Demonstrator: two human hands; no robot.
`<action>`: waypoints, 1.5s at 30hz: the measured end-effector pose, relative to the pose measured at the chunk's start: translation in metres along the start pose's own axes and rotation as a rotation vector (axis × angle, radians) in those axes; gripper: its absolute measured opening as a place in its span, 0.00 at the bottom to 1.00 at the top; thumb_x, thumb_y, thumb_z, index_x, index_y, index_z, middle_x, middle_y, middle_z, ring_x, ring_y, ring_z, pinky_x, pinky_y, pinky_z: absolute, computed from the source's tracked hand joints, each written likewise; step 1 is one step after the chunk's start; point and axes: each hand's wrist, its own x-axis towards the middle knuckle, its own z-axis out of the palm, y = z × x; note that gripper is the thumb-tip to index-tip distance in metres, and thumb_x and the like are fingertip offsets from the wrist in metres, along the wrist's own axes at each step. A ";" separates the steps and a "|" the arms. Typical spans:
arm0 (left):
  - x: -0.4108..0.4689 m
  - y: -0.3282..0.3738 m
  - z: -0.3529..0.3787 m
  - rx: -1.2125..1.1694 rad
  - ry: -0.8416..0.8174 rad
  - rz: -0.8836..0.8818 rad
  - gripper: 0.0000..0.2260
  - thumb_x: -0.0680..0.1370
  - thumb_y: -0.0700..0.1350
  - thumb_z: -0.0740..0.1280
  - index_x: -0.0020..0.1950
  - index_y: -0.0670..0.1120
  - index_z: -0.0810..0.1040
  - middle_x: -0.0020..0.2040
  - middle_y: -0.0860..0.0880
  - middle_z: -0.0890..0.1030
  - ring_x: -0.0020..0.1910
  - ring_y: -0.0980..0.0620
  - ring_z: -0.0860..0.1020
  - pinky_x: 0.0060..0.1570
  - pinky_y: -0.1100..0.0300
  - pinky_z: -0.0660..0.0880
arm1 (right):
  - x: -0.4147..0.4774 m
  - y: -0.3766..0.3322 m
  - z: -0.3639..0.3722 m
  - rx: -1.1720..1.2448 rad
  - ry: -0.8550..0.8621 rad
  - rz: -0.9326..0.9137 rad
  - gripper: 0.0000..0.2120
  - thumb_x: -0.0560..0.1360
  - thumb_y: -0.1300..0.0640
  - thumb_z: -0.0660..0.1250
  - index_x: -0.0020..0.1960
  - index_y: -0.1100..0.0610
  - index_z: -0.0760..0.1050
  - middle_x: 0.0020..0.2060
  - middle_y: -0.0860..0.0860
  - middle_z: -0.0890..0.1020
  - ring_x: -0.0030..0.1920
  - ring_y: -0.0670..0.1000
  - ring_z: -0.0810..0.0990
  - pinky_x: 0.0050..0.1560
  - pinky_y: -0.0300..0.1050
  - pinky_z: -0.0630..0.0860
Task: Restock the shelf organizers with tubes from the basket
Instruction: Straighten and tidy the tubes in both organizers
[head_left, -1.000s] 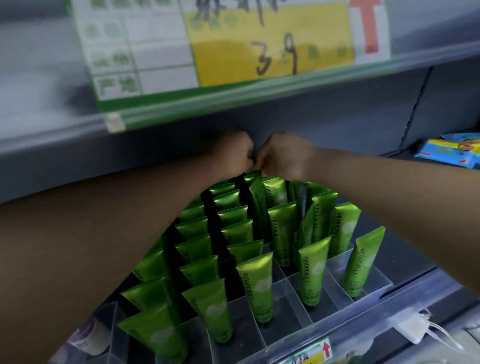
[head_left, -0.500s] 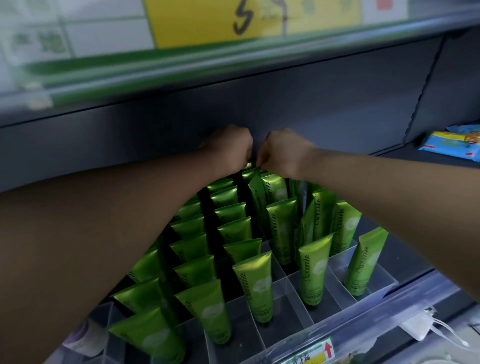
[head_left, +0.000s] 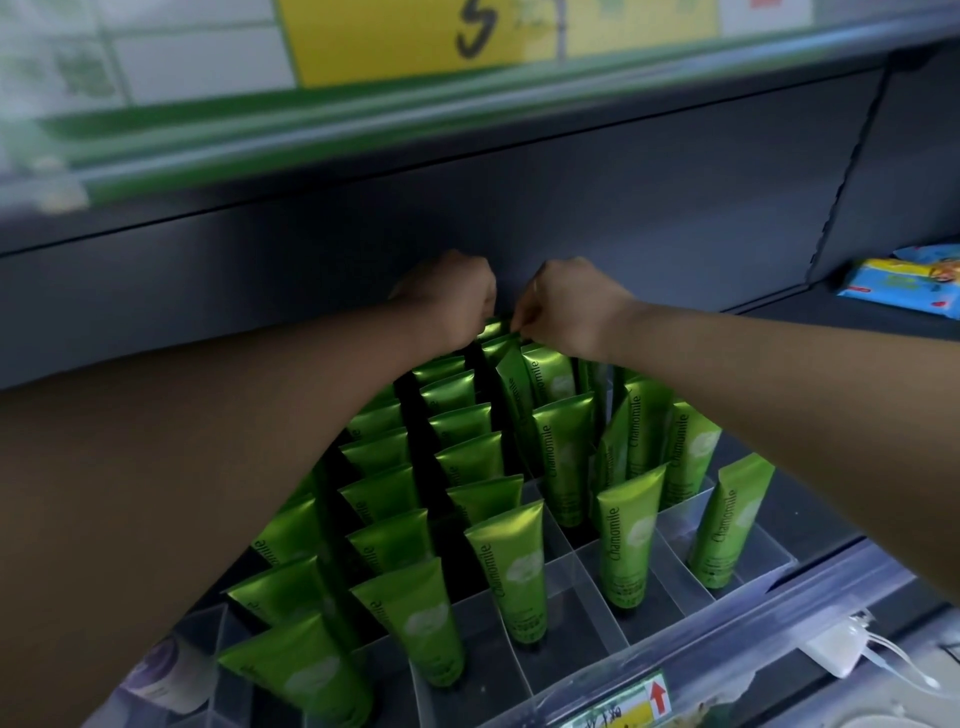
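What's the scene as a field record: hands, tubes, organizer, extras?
left hand: at shelf back, fingers curled; grip hidden
right hand: pinches top edge of back tube
tubes: green, upright in rows, caps down
organizer: clear, divided; some front cells bare
basket: not in view
extras: blue packet on shelf at right; yellow sign above

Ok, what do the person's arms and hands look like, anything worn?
Both forearms are bare to the frame edge: no sleeves, watch or wristband show. The left hand and right hand are ungloved, seen from the back; the fingers are mostly hidden, so rings cannot be ruled out.
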 end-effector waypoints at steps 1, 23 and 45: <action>0.000 0.000 0.000 -0.003 -0.001 0.001 0.06 0.72 0.37 0.68 0.43 0.47 0.83 0.47 0.45 0.83 0.47 0.44 0.80 0.48 0.55 0.77 | 0.000 0.001 -0.001 0.003 -0.003 -0.006 0.13 0.72 0.65 0.64 0.45 0.52 0.84 0.46 0.52 0.84 0.49 0.51 0.80 0.45 0.34 0.69; -0.036 0.021 -0.031 -0.091 0.069 0.087 0.02 0.70 0.38 0.71 0.40 0.43 0.84 0.40 0.45 0.84 0.43 0.49 0.82 0.41 0.64 0.71 | -0.027 0.003 -0.023 -0.196 -0.041 -0.148 0.11 0.72 0.62 0.63 0.48 0.54 0.83 0.46 0.53 0.85 0.51 0.53 0.81 0.52 0.41 0.75; -0.031 0.031 -0.004 -0.039 -0.089 -0.059 0.05 0.70 0.39 0.71 0.45 0.41 0.81 0.43 0.42 0.81 0.45 0.43 0.81 0.36 0.59 0.70 | -0.035 -0.002 -0.018 -0.183 -0.145 -0.148 0.08 0.73 0.60 0.68 0.49 0.53 0.82 0.47 0.50 0.84 0.45 0.46 0.78 0.42 0.33 0.65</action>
